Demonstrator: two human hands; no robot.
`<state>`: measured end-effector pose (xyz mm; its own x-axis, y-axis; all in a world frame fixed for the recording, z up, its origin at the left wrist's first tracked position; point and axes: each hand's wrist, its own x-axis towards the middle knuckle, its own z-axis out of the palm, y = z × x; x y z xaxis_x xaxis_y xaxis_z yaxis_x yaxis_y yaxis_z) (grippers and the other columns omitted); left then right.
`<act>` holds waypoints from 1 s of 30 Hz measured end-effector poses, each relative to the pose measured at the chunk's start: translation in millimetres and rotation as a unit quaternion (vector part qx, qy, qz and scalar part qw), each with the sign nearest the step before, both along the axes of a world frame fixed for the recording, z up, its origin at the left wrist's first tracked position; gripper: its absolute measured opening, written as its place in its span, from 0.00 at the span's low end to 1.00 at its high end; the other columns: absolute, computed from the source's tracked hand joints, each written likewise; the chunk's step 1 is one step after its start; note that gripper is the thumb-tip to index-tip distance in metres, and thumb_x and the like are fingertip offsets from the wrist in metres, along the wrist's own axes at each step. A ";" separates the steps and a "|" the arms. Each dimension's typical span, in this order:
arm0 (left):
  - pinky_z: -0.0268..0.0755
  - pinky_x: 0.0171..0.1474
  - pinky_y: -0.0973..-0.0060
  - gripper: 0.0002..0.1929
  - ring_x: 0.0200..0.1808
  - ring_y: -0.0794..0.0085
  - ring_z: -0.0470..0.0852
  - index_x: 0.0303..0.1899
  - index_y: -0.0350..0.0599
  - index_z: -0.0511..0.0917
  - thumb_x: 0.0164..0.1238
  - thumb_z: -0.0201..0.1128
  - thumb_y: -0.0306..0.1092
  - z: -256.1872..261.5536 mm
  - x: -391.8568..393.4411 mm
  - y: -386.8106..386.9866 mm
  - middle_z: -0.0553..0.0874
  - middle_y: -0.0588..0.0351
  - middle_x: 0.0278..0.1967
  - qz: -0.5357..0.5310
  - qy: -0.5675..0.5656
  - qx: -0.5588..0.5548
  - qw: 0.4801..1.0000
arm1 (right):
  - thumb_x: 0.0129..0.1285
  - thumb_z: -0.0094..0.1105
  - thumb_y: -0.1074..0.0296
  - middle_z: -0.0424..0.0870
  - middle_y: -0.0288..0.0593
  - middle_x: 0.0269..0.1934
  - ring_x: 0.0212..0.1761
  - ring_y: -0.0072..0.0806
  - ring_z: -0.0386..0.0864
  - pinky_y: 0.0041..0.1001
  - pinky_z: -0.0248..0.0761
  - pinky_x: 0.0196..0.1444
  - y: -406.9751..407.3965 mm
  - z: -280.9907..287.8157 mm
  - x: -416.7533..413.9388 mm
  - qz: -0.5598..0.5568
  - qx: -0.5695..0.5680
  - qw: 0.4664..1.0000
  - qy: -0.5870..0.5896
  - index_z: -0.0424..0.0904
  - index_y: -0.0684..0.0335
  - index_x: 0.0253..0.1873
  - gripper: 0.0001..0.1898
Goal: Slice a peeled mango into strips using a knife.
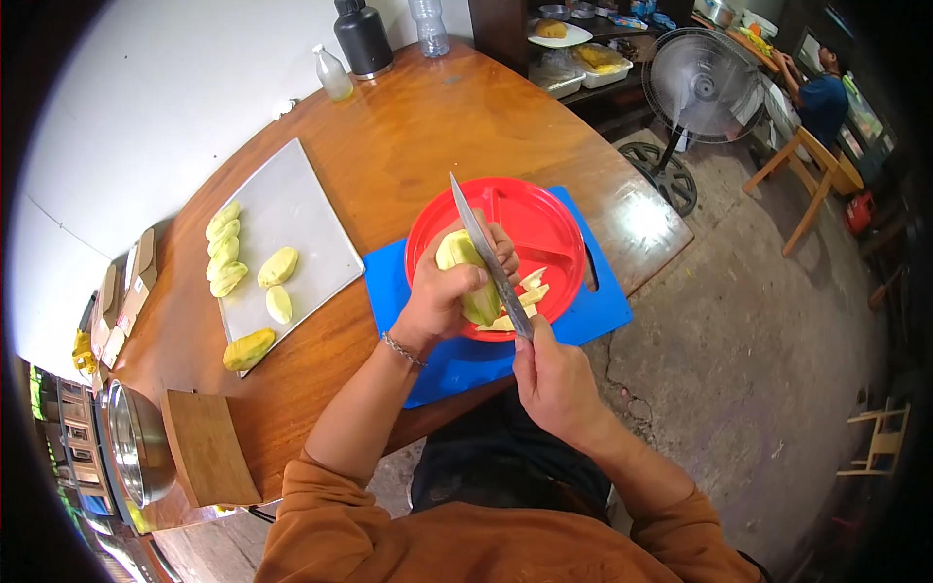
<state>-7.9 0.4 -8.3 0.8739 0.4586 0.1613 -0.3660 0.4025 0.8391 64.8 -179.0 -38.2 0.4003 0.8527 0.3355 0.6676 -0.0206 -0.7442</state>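
My left hand (446, 288) grips a peeled, pale green fruit, probably a green mango (477, 300), above a red divided plate (567, 218). In my right hand (557, 375) is a knife (487, 251), its long blade lying across the fruit and pointing away from me. Several pale slices (536, 295) rest in the plate's near right part. The plate sits on a blue cutting board (390, 280). To the left, a grey tray or board (306, 197) carries several peeled fruits (223, 248) in a row, two more pieces (278, 267) beside them, and a yellower one (248, 349) at its near edge.
A glass bottle (334, 76), a black flask (364, 44) and a plastic bottle (430, 33) stand at the wooden table's far end. Near left are a metal bowl (135, 444) and a wooden block (210, 448). A pedestal fan (701, 87) and a seated person (820, 98) are at the right.
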 end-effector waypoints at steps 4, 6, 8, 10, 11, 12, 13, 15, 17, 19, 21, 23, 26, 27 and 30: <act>0.74 0.46 0.68 0.18 0.40 0.69 0.72 0.42 0.49 0.71 0.49 0.65 0.35 1.9 2.4 -3.6 0.71 0.57 0.37 -0.009 -0.013 -0.031 0.999 | 0.78 0.56 0.70 0.78 0.57 0.21 0.23 0.58 0.81 0.51 0.70 0.25 2.3 -3.1 0.1 0.005 0.014 1.000 0.002 0.69 0.68 0.46 0.08; 0.74 0.47 0.68 0.17 0.41 0.69 0.73 0.43 0.49 0.71 0.49 0.64 0.35 -1.7 7.4 -8.0 0.72 0.57 0.37 -0.016 -0.034 -0.113 0.993 | 0.79 0.56 0.69 0.78 0.57 0.21 0.23 0.59 0.81 0.51 0.70 0.25 6.1 -8.6 -3.1 -0.004 0.046 0.999 0.027 0.69 0.67 0.46 0.08; 0.74 0.48 0.67 0.17 0.41 0.69 0.73 0.43 0.49 0.72 0.49 0.64 0.34 -0.5 5.8 -7.1 0.72 0.57 0.37 0.005 -0.020 -0.091 0.996 | 0.79 0.55 0.69 0.78 0.57 0.21 0.23 0.59 0.81 0.51 0.70 0.25 6.8 -4.9 -0.9 -0.004 0.045 0.998 0.035 0.69 0.67 0.46 0.08; 0.75 0.49 0.67 0.17 0.42 0.68 0.73 0.43 0.49 0.72 0.49 0.63 0.34 0.1 3.1 -5.6 0.72 0.57 0.38 0.027 -0.007 -0.071 0.997 | 0.79 0.55 0.68 0.78 0.57 0.21 0.24 0.59 0.81 0.51 0.70 0.25 4.4 1.5 3.3 -0.002 0.042 0.998 0.043 0.69 0.67 0.46 0.08; 0.75 0.49 0.67 0.17 0.42 0.68 0.73 0.44 0.49 0.72 0.49 0.63 0.34 -0.4 1.7 -3.4 0.72 0.57 0.38 0.027 0.001 -0.069 0.997 | 0.79 0.55 0.68 0.78 0.57 0.21 0.24 0.59 0.81 0.51 0.70 0.25 2.1 5.0 6.4 0.002 0.015 0.999 0.034 0.70 0.66 0.47 0.08; 0.75 0.48 0.67 0.18 0.41 0.68 0.73 0.44 0.48 0.72 0.49 0.63 0.33 -0.5 1.9 -2.2 0.72 0.57 0.37 0.026 0.010 -0.067 0.997 | 0.79 0.55 0.68 0.79 0.58 0.22 0.24 0.59 0.82 0.51 0.70 0.25 0.8 6.2 8.4 0.005 -0.011 1.000 0.025 0.70 0.66 0.47 0.08; 0.75 0.48 0.67 0.18 0.41 0.68 0.73 0.44 0.48 0.72 0.49 0.63 0.33 0.2 2.3 -2.1 0.72 0.57 0.37 0.026 0.009 -0.068 0.997 | 0.79 0.55 0.68 0.79 0.58 0.22 0.24 0.59 0.82 0.51 0.70 0.25 0.9 5.4 7.5 0.006 -0.012 1.000 0.025 0.70 0.66 0.47 0.08; 0.76 0.48 0.67 0.18 0.41 0.68 0.73 0.44 0.47 0.72 0.49 0.63 0.31 3.3 2.9 -2.5 0.73 0.56 0.37 0.012 0.007 -0.028 1.000 | 0.79 0.55 0.69 0.79 0.57 0.21 0.24 0.59 0.81 0.51 0.70 0.25 1.5 2.1 3.1 -0.019 0.005 1.000 -0.002 0.70 0.67 0.47 0.08; 0.76 0.47 0.67 0.17 0.41 0.68 0.73 0.45 0.46 0.72 0.49 0.62 0.30 1.4 0.7 -2.2 0.73 0.56 0.37 0.013 0.008 -0.010 1.000 | 0.79 0.55 0.69 0.78 0.57 0.21 0.24 0.59 0.81 0.51 0.70 0.25 4.7 -6.4 -0.6 -0.019 0.011 1.000 0.001 0.70 0.67 0.47 0.08; 0.77 0.47 0.68 0.17 0.41 0.68 0.74 0.45 0.46 0.72 0.50 0.62 0.29 -0.2 -0.2 -1.0 0.73 0.55 0.37 0.015 0.009 0.008 1.000 | 0.79 0.55 0.69 0.78 0.57 0.21 0.23 0.59 0.81 0.51 0.70 0.25 5.9 -9.9 -0.9 -0.018 0.017 1.000 0.002 0.69 0.67 0.46 0.08; 0.77 0.48 0.67 0.17 0.41 0.68 0.74 0.45 0.45 0.72 0.50 0.61 0.28 -1.0 0.1 -0.4 0.73 0.55 0.37 0.014 0.007 0.004 1.000 | 0.79 0.55 0.69 0.78 0.57 0.20 0.23 0.58 0.81 0.51 0.71 0.25 5.4 -10.7 -0.4 -0.010 0.023 1.000 0.005 0.69 0.67 0.46 0.08; 0.78 0.49 0.67 0.17 0.41 0.68 0.74 0.45 0.45 0.72 0.51 0.61 0.28 1.8 0.0 -1.0 0.73 0.55 0.37 0.020 0.006 -0.003 1.000 | 0.79 0.55 0.69 0.78 0.57 0.21 0.23 0.59 0.81 0.52 0.71 0.25 6.1 -7.9 1.7 -0.011 0.018 1.000 -0.003 0.69 0.67 0.46 0.08; 0.78 0.49 0.67 0.16 0.41 0.68 0.75 0.45 0.45 0.72 0.52 0.60 0.28 2.8 2.9 -2.2 0.73 0.55 0.38 0.042 0.015 0.002 0.999 | 0.79 0.55 0.69 0.79 0.58 0.21 0.24 0.60 0.81 0.52 0.70 0.25 6.5 -5.6 7.6 -0.012 0.008 1.000 -0.007 0.69 0.67 0.47 0.08; 0.78 0.49 0.67 0.15 0.41 0.67 0.74 0.45 0.46 0.72 0.53 0.60 0.29 3.6 3.9 -2.7 0.73 0.55 0.38 0.058 0.023 0.015 0.998 | 0.79 0.56 0.68 0.79 0.58 0.22 0.25 0.60 0.81 0.52 0.70 0.26 5.9 -4.5 9.8 -0.013 0.004 1.000 -0.002 0.69 0.66 0.47 0.08; 0.78 0.49 0.66 0.14 0.42 0.67 0.74 0.45 0.46 0.72 0.55 0.58 0.30 7.7 0.7 -3.5 0.73 0.55 0.38 0.098 0.102 -0.059 0.988 | 0.80 0.56 0.67 0.80 0.59 0.23 0.27 0.61 0.82 0.52 0.70 0.26 4.6 -0.1 13.4 -0.020 0.032 0.998 0.052 0.70 0.66 0.47 0.08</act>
<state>-7.2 -3.2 -0.6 0.7749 0.6278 -0.0735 -0.2753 0.4399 0.8548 78.2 -174.3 -38.3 0.4694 0.8131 0.3443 0.5870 0.0040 -0.8096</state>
